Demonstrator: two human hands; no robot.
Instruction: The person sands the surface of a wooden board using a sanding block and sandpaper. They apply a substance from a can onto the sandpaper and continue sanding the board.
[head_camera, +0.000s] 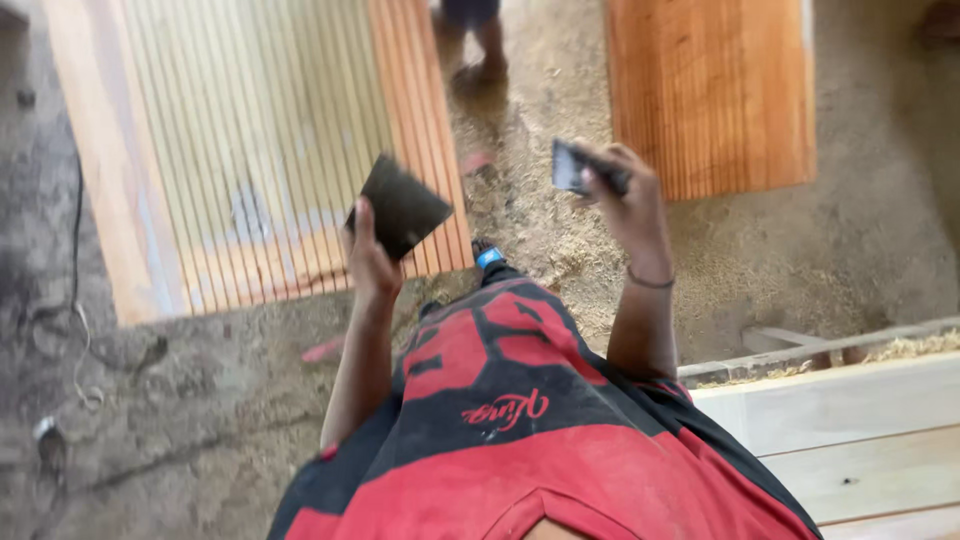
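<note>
Single head-worn view, looking steeply down past the red shirt (520, 440), raised hands close, sawdust floor (800, 250) farther below

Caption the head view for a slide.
Left hand holds a dark square sheet, right hand a smaller dark piece, above grooved wooden panels.

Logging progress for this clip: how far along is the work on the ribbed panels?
Done: can't tell; the pale ribbed panel shows light patches. In hand: left hand holds a dark sanding sheet, right hand grips a small dark piece. Neither touches wood. The orange ribbed panel lies apart.
</note>
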